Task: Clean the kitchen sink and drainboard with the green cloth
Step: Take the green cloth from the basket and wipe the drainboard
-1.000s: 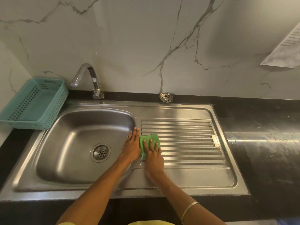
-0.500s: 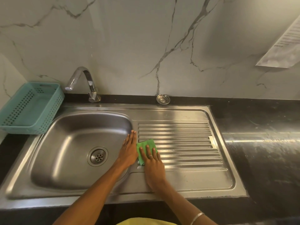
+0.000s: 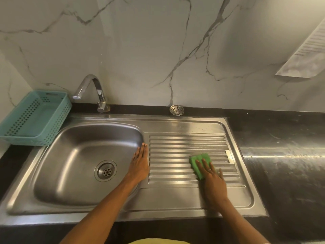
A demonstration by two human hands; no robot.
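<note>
While the head view looks down on the counter, the right hand (image 3: 213, 180) lies flat on the folded green cloth (image 3: 199, 162), fingers spread and pressing it down rather than closed around it; the cloth sits on the right part of the ribbed stainless-steel drainboard (image 3: 175, 145), its far edge showing beyond the fingertips. The left hand (image 3: 139, 164) is flat and empty, palm down on the steel strip between the drainboard and the rounded stainless-steel sink basin (image 3: 79, 155), apparently bracing.

The drainboard ribs run left to right, so the cloth's likely path is along them. The basin lies well to the left of the cloth, past the bracing hand; the right hand alone has the cloth, and the ribbed rows far and near of it look still to be covered. The basin, with its round perforated drain (image 3: 105, 170), seems untouched by the cloth at this point.

Steel surfaces are smooth and glossy, the ribs raised and narrow, so the soft cloth must be pressed into the grooves. A curved chrome tap (image 3: 93, 88) stands at the far edge, a perforated teal plastic basket (image 3: 35, 117) far left.
</note>
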